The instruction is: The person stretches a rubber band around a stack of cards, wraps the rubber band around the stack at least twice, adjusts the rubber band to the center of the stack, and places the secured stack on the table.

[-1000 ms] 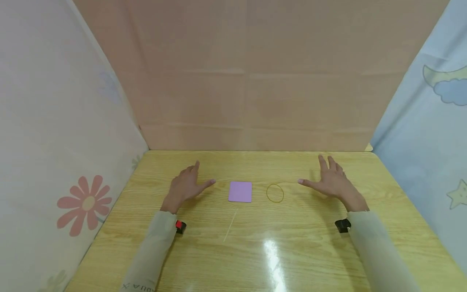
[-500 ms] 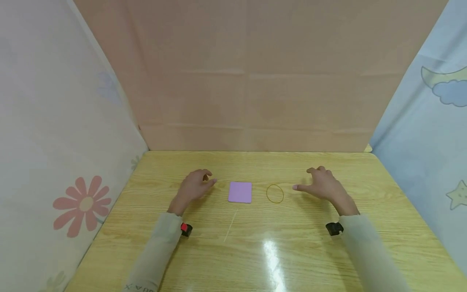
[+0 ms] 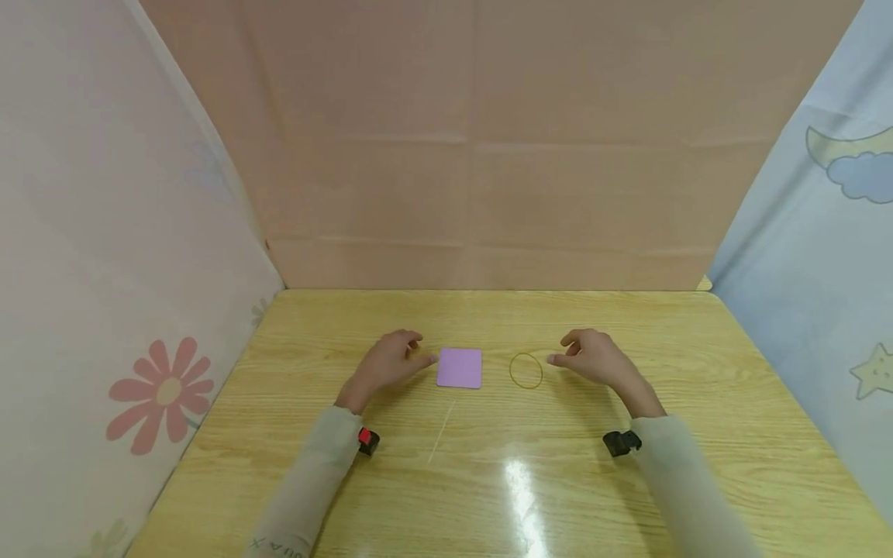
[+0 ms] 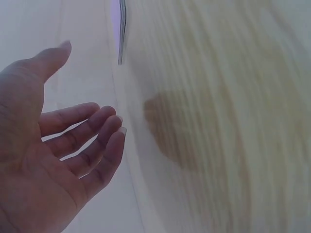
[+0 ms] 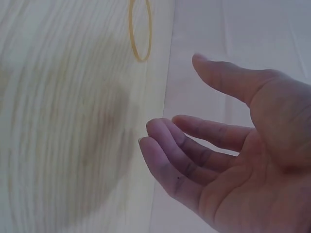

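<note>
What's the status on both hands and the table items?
Left hand open beside purple square card. Right hand open beside thin yellow rubber band. Nothing held, nothing between.

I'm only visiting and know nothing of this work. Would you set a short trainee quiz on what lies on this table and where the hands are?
1. True or false: the left hand grips the purple square pad.
2. Which thing lies nearest the right hand? A) the yellow rubber band B) the thin stick C) the pad
3. Fill in: the stick lies on the wooden table, nearer the ____ than the pad is.

Key: 1 false, its fingers hold nothing. 2 A. 3 person.
</note>
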### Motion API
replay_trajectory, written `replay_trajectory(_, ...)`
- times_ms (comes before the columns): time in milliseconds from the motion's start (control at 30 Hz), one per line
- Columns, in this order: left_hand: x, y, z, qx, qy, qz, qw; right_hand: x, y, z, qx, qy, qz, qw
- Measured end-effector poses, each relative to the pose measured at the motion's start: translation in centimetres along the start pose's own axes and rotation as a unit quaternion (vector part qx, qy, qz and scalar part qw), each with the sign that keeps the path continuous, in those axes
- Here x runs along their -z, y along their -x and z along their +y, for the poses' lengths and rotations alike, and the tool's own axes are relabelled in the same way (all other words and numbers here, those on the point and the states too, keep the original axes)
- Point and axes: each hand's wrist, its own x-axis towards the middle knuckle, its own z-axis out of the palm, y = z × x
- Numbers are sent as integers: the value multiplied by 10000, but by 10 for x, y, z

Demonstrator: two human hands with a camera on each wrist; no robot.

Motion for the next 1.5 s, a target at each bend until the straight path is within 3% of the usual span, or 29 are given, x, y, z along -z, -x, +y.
replay_trajectory(300,-10,-4,4,-227,-542,-316,9978,-10,-8,-2,81,-190,-59,9998)
replay_trajectory(633,-14,-5,13,-290,-672,-496,9961,-18,-16,-4,94,-273,-151,9995)
replay_trajectory(1500,-25,-14,27,-433,-1032,-904,9896,-31,-24,-8,-219,-417,132,9988)
